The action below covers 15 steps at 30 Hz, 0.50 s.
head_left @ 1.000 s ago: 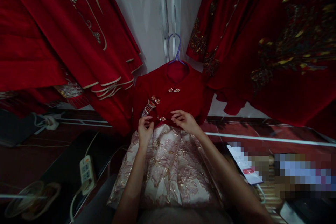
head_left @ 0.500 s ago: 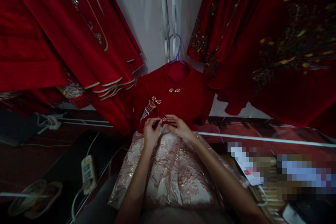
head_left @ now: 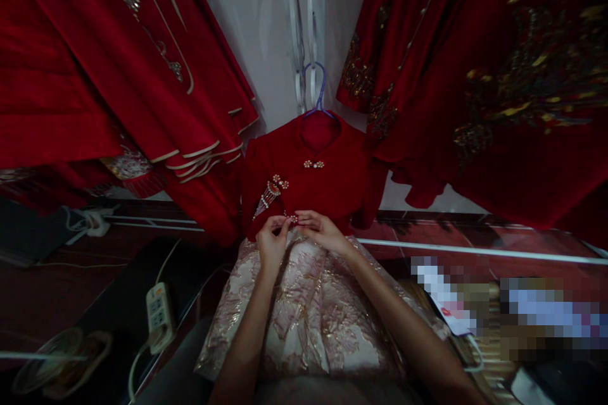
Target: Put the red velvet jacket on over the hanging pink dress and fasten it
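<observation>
A child-size red dress top (head_left: 332,190) with a pale pink brocade skirt (head_left: 327,316) hangs from a purple hanger (head_left: 320,92). At its waist, my left hand (head_left: 272,234) pinches a small beaded button clasp (head_left: 293,219) between thumb and fingertips. My right hand (head_left: 323,231) meets it from the other side, fingers together on the clasp and the red cloth; its thumb is mostly hidden. Higher up sit a second beaded clasp (head_left: 313,164) at the chest and a fan-shaped tassel brooch (head_left: 270,196) on the left side.
Red embroidered garments (head_left: 190,107) hang at the left, and more red garments (head_left: 427,126) hang at the right. A white power strip (head_left: 160,316) lies on a dark surface at lower left. A white rail (head_left: 475,251) runs low behind the dress.
Both hands have shifted only slightly at the waist clasp. My left fingers have drawn in closer round it. The view has moved a little.
</observation>
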Tool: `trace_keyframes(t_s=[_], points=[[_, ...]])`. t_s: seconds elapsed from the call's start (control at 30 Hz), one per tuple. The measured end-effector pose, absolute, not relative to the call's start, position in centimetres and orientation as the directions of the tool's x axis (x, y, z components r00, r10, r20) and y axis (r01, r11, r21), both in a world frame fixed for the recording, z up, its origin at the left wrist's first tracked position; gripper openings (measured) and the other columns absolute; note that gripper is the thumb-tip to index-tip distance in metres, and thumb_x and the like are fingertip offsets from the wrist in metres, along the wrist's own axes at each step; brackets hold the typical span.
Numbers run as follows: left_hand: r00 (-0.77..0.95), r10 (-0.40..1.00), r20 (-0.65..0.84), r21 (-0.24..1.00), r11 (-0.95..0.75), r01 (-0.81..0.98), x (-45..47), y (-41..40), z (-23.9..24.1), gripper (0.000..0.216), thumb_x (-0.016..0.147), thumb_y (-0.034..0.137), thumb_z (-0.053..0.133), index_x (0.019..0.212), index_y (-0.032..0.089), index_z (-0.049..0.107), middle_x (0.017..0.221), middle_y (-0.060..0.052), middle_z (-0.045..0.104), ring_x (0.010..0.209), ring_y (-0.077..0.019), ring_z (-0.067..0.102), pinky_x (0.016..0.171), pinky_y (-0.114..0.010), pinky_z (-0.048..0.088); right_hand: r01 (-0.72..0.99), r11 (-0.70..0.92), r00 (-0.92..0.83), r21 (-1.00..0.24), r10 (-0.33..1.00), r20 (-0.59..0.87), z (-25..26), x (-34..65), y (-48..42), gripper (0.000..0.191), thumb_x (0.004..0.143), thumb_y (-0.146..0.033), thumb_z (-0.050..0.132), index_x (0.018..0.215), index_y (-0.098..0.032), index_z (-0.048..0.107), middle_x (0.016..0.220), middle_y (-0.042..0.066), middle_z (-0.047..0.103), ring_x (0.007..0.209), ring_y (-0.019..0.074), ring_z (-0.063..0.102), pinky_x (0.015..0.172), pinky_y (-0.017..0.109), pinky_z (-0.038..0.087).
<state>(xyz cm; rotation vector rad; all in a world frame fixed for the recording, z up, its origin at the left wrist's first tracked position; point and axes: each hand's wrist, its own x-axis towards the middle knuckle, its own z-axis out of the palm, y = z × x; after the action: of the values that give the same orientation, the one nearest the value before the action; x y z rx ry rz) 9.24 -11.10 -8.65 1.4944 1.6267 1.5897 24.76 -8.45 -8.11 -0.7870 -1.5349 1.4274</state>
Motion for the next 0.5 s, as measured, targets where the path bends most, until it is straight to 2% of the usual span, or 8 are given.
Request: trace_keyframes(t_s=[0.1,0.23,0.27,0.33,0.4,0.5], points=[[-0.252,0.927,0.278,0.943,-0.213,0.256,9.2,-11.3,-8.0,0.023,0.074,0.036,0.068,0.082,0.014,0.066,0.079,-0.005,0.07,0.073,-0.0145,0.065,0.072,-0.026,0.051,-0.074,0.174,-0.407,-0.982,0.894,0.189,-8.0,24.9,-8.6,0.044,0.071,-0.033,0.071,0.11,-0.019,0.055,0.105,0.008,0.064,0.098,0.017,0.061,0.094,0.04,0.046],[0.077,0.986,0.15,0.979,-0.159,0.126,9.4,-11.3,-6.6,0.024,0.076,0.037,0.065,0.082,0.014,0.071,0.082,-0.007,0.071,0.078,-0.015,0.065,0.075,-0.025,0.05,0.011,0.24,-0.35,-0.971,0.91,0.222,-7.6,25.2,-8.7,0.036,0.068,-0.027,0.071,0.099,-0.019,0.053,0.093,0.002,0.06,0.088,0.0139,0.058,0.081,0.031,0.046],[0.115,0.984,0.136,0.982,-0.149,0.115,9.5,-11.0,-6.3,0.025,0.077,0.038,0.064,0.081,0.014,0.071,0.081,-0.007,0.071,0.077,-0.0147,0.065,0.075,-0.025,0.05,0.025,0.253,-0.333,-0.967,0.914,0.231,-7.4,25.3,-8.7,0.034,0.069,-0.027,0.07,0.096,-0.019,0.052,0.09,0.001,0.059,0.084,0.013,0.057,0.077,0.029,0.045],[0.039,0.99,0.137,0.989,-0.139,0.058,9.6,-10.0,-5.7,0.028,0.076,0.041,0.065,0.077,0.014,0.07,0.076,-0.006,0.07,0.07,-0.0132,0.064,0.07,-0.025,0.051,0.05,0.274,-0.292,-0.96,0.924,0.249,-6.9,25.6,-8.7,0.029,0.071,-0.028,0.069,0.092,-0.019,0.052,0.084,0.0,0.057,0.079,0.0117,0.054,0.072,0.026,0.043],[-0.15,0.979,0.141,0.987,-0.151,-0.054,9.5,-8.5,-5.2,0.029,0.073,0.043,0.067,0.079,0.014,0.069,0.076,-0.005,0.07,0.064,-0.0114,0.062,0.067,-0.025,0.051,0.07,0.28,-0.277,-0.957,0.927,0.251,-6.2,25.9,-8.7,0.028,0.072,-0.031,0.069,0.091,-0.018,0.053,0.081,-0.001,0.056,0.075,0.0109,0.052,0.069,0.025,0.041],[-0.288,0.953,0.094,0.957,-0.166,-0.239,9.3,-6.4,-4.3,0.034,0.07,0.041,0.07,0.093,0.015,0.069,0.092,-0.007,0.071,0.073,-0.0111,0.064,0.076,-0.027,0.052,0.04,0.254,-0.339,-0.966,0.913,0.226,-5.2,26.3,-9.1,0.033,0.07,-0.035,0.072,0.093,-0.018,0.055,0.084,0.0,0.057,0.075,0.0105,0.052,0.067,0.024,0.041]])
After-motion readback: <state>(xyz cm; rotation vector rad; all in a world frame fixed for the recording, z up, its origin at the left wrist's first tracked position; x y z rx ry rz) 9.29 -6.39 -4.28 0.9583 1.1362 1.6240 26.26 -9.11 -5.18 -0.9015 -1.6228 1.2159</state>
